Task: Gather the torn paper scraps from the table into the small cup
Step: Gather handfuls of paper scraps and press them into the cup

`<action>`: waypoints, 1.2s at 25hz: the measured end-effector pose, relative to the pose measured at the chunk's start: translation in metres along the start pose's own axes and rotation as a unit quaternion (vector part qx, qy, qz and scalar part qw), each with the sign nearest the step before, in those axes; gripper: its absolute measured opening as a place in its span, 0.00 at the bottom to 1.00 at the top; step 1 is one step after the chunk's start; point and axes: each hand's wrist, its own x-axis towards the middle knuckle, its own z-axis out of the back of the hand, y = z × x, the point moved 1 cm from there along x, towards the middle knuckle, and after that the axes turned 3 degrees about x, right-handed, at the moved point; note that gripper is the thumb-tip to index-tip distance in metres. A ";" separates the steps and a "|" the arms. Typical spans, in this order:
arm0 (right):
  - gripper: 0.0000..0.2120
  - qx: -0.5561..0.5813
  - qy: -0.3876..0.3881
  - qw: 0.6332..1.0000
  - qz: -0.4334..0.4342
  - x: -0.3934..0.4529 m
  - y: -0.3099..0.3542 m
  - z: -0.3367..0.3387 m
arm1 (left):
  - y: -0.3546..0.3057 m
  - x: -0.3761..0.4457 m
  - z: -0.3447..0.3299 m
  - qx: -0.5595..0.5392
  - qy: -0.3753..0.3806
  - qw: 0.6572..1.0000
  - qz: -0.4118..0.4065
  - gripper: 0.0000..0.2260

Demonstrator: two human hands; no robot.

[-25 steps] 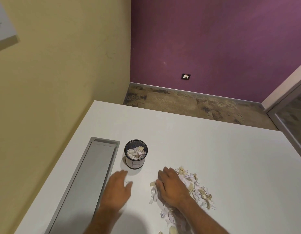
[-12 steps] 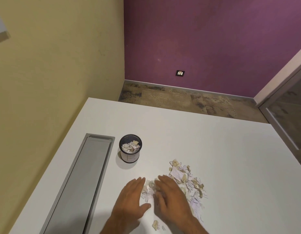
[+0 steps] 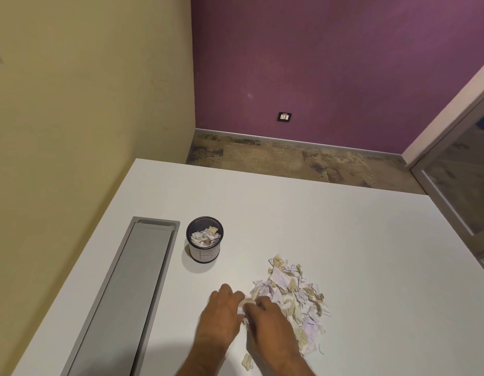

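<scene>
Cupping scraps (image 3: 247,303) between two hands (image 3: 246,318), one cup (image 3: 204,244), one pile (image 3: 292,294)

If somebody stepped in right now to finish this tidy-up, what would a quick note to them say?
Left hand and right hand: side by side on the table, cupping a small bunch of scraps between them at the pile's near-left edge; grip blurred.
Cup: upright beyond the hands, next to the grey strip, already partly filled with scraps.
Scrap pile: most still on the table, right of the hands; one stray piece near the right wrist.
Left to do: carry the bunch to the cup, then clear the pile and stray.
</scene>
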 end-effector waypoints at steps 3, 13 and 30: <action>0.13 -0.001 -0.009 0.999 0.032 0.003 -0.002 -0.008 | 0.012 0.001 -0.001 -0.068 -0.039 0.997 0.019 0.09; 0.08 0.426 -0.052 0.881 -0.198 0.020 -0.007 0.025 | 0.030 -0.003 0.020 -0.259 -0.109 0.952 0.119 0.05; 0.06 0.282 -0.066 0.957 0.011 0.167 0.098 0.096 | 0.053 0.013 0.099 -0.389 -0.247 0.876 0.142 0.07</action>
